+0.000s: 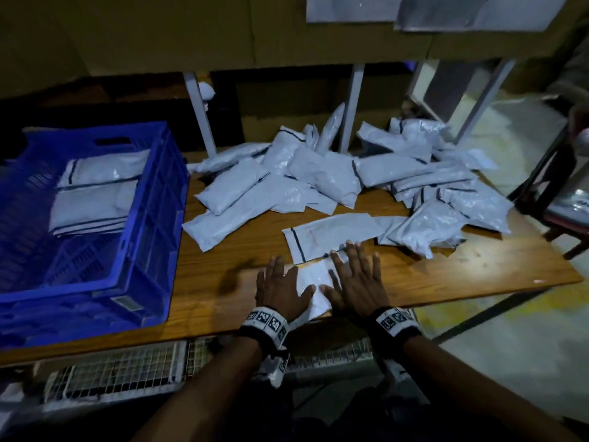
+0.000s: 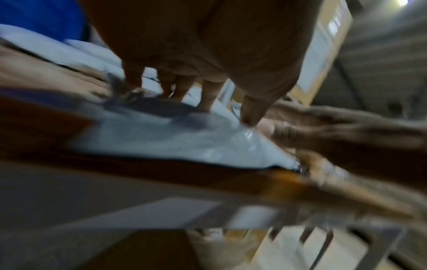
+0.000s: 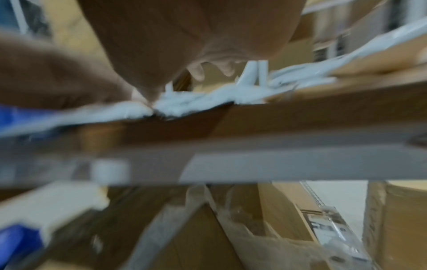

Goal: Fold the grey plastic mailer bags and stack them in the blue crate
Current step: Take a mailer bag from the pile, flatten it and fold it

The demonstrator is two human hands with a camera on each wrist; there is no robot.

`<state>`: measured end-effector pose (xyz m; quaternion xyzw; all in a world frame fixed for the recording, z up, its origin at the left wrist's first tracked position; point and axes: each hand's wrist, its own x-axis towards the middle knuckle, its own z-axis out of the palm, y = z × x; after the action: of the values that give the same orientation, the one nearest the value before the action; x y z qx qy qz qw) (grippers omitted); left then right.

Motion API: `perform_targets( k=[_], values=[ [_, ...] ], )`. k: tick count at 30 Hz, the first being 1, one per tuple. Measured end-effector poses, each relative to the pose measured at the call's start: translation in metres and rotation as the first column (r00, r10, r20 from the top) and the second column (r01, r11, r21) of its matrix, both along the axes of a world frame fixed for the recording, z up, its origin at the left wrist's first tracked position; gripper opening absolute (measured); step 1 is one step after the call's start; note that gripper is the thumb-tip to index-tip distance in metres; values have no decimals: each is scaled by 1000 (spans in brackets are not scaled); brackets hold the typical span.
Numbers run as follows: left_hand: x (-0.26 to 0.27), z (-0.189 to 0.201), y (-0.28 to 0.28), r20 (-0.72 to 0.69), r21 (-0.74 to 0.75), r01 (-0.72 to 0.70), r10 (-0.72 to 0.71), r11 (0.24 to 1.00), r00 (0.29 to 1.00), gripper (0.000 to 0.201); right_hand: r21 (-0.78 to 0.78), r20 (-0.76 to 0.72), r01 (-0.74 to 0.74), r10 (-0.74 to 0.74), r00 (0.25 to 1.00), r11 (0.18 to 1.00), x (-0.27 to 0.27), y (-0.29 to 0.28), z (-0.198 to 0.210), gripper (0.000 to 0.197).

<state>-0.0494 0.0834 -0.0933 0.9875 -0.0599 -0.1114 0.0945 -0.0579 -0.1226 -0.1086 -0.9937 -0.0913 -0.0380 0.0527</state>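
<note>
A grey mailer bag (image 1: 310, 279) lies flat at the wooden table's (image 1: 446, 275) near edge. My left hand (image 1: 280, 287) and right hand (image 1: 358, 279) press down on it side by side with straight, spread fingers. The left wrist view shows the fingers (image 2: 209, 95) flat on the bag (image 2: 161, 137). In the right wrist view the palm (image 3: 184, 36) sits over the crumpled bag (image 3: 184, 102). A second flat bag with a dark strip (image 1: 331, 236) lies just beyond my fingertips. The blue crate (image 1: 149, 237) at left holds a stack of folded bags (image 1: 95, 193).
A heap of several unfolded grey bags (image 1: 334, 177) covers the far and right parts of the table. Grey shelf posts (image 1: 352, 103) rise behind it. A dark chair (image 1: 554, 186) stands at the right. Cardboard boxes (image 3: 289, 228) sit under the table.
</note>
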Motion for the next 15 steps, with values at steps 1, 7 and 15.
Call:
perform_targets(
  k=[1, 7, 15],
  values=[
    [-3, 3, 3, 6, -10, -33, 33, 999, 999, 72, 30, 24, 37, -38, 999, 999, -2, -2, 1, 76],
    [-9, 10, 18, -156, -207, -255, 225, 945, 962, 85, 325, 58, 210, -241, 969, 922, -49, -9, -2, 68],
    [-33, 28, 17, -421, -833, -523, 406, 181, 811, 36, 791, -298, 345, -175, 938, 506, -80, 12, 31, 38]
  ],
)
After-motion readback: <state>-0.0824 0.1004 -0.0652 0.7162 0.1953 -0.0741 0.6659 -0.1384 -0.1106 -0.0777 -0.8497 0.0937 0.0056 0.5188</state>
